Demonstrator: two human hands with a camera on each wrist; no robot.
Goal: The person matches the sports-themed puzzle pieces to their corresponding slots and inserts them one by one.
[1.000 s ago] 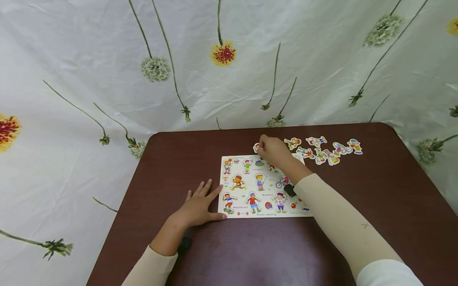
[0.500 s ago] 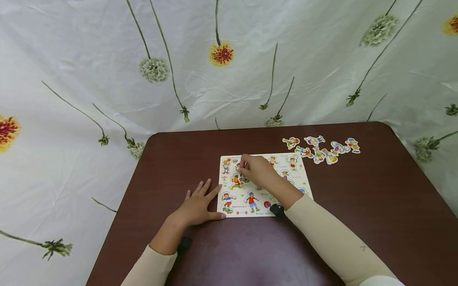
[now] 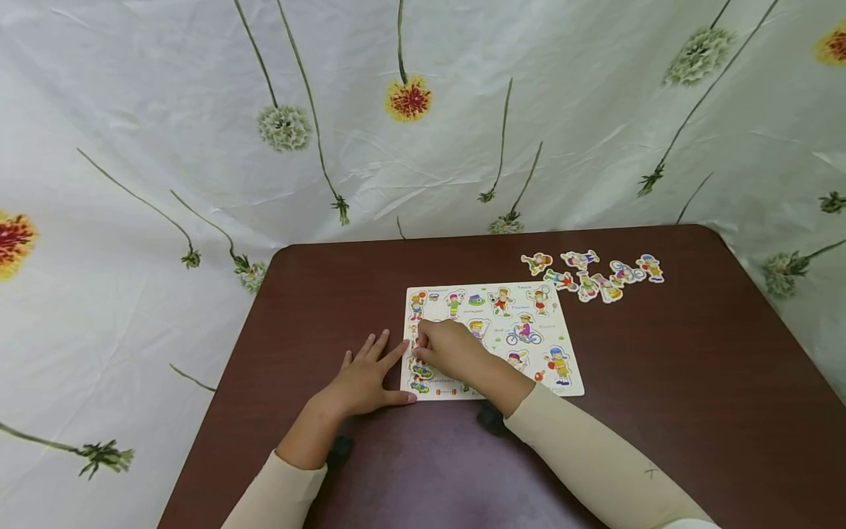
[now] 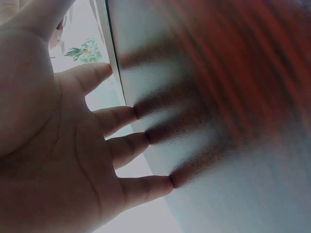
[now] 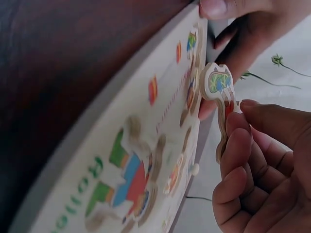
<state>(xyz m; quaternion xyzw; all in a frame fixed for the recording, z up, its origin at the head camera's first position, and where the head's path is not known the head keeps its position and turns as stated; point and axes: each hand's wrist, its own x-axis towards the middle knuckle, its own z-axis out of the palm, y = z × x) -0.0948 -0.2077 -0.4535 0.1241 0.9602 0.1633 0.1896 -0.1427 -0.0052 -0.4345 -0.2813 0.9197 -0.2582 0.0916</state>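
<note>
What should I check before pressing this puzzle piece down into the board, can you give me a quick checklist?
1. Right hand has the puzzle piece pinched firmly: ok.
2. Left hand lies flat at the left edge of the puzzle board, steadying it: ok.
3. Piece is over the board's left part: ok, in the head view.
4. Piece lies flat against the board: not ok, it stands tilted off the surface in the right wrist view.
5. Piece outline matches the slot under it: cannot tell, the hand hides the slot.
6. Loose pieces on the table lie apart from the board: ok.
</note>
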